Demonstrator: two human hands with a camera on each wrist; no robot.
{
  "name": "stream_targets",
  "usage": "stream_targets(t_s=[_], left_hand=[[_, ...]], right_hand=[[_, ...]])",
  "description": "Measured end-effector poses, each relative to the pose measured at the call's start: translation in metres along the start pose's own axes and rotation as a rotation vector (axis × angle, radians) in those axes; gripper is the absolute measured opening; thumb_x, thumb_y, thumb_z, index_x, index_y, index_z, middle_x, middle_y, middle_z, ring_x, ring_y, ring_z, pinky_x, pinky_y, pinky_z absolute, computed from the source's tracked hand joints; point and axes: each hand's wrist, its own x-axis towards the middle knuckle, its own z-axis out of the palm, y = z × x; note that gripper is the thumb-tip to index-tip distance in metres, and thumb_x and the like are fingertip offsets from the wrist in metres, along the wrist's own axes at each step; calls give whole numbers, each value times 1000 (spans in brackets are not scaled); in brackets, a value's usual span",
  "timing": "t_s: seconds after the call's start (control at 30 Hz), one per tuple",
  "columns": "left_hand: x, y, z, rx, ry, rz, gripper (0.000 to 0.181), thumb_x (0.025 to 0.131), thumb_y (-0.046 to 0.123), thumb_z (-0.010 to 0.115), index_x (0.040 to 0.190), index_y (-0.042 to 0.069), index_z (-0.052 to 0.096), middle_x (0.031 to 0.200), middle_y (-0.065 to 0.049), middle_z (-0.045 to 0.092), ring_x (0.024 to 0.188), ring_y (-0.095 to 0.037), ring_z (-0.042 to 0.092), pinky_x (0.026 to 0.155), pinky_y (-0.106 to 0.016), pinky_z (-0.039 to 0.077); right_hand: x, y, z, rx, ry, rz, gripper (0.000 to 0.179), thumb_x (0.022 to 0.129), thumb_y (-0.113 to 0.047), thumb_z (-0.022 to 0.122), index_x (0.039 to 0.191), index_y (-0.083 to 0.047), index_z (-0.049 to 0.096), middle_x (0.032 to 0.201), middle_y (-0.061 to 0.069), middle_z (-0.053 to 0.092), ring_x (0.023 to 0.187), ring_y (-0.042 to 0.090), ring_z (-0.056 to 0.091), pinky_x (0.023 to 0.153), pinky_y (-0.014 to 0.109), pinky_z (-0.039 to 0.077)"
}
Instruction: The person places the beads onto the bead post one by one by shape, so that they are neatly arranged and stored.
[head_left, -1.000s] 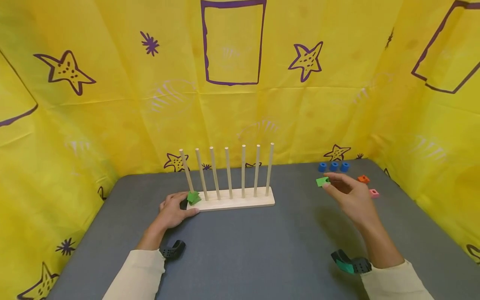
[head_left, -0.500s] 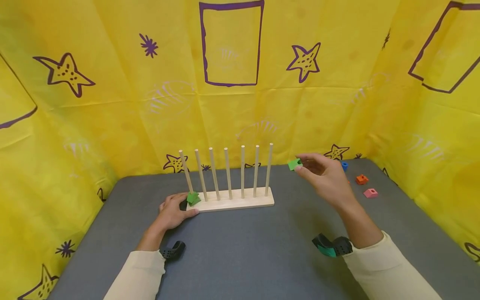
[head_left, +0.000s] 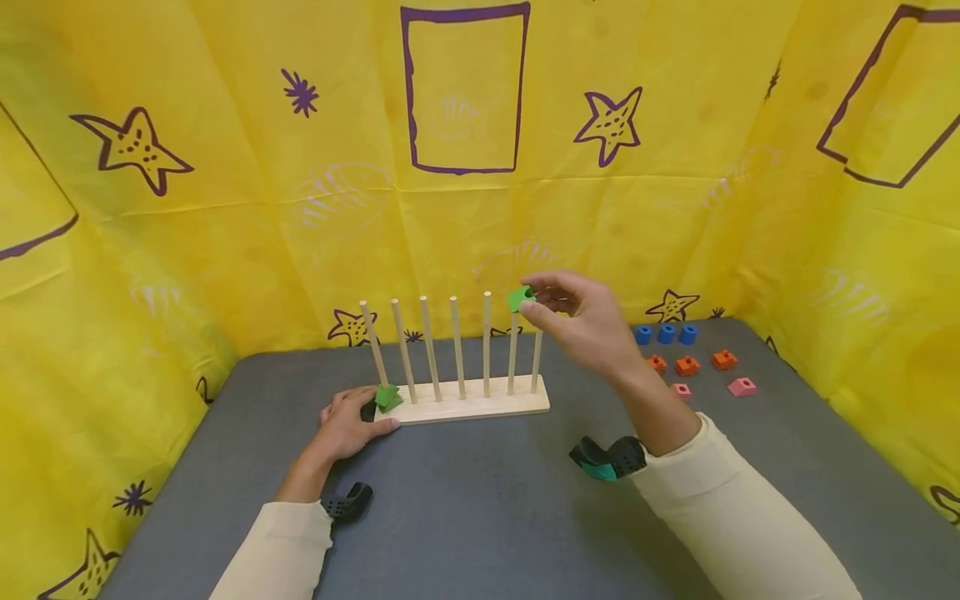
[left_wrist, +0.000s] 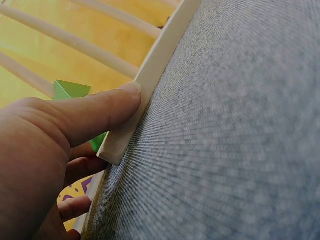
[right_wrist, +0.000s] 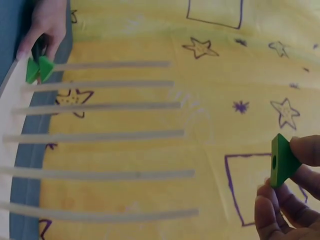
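Observation:
My left hand (head_left: 351,423) grips the left end of a wooden peg rack (head_left: 472,407), its thumb along the front edge of the base. Several upright pegs (head_left: 456,350) stand in a row on it. At the foot of the leftmost peg sit green triangular blocks (head_left: 387,398), stacked at different angles. Between thumb and fingers, my right hand (head_left: 588,321) pinches another green triangular block (right_wrist: 284,162) with a hole in it. In the head view this block overlaps the top of the second peg from the right; the right wrist view shows it apart from the peg tips.
Back right on the grey table (head_left: 465,517) stand blue cylinders (head_left: 666,334), with orange notched blocks (head_left: 687,366) in front of them. Nearer still are pink blocks (head_left: 742,387), partly behind my right forearm. A yellow patterned cloth (head_left: 480,225) encloses the table's back and sides.
My right hand has carried the green triangular block left and upward, from beside the blue cylinders to the rack's right-hand pegs. The left hand has stayed on the rack.

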Motion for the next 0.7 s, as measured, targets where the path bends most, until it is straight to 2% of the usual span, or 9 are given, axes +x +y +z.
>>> stream_targets(t_s=[0.2,0.4,0.7], left_hand=[[0,-1,0,-14,5,9,79,83,42,74,140,-4,45,143,-25,40,130,-43,24,98,-62,11],[0,-3,-2,-17,4,5,78,83,43,75,140,-4,47,142,-25,41,130,-43,24,98,-62,11],[0,-3,-1,-29,6,18,75,83,42,75,139,0,49,142,-23,42,129,-43,25,97,-62,12]], right_hand=[[18,-12,20,44,-46,-20,28,89,-7,70,117,-2,67,97,9,65,85,20,62,77,35,51],[35,-21,43,76,-97,-36,29,90,-10,69,118,-3,67,102,6,66,87,19,62,77,34,51],[53,-28,73,96,-132,-35,28,90,-10,69,117,-4,68,106,4,65,87,16,62,77,32,50]])
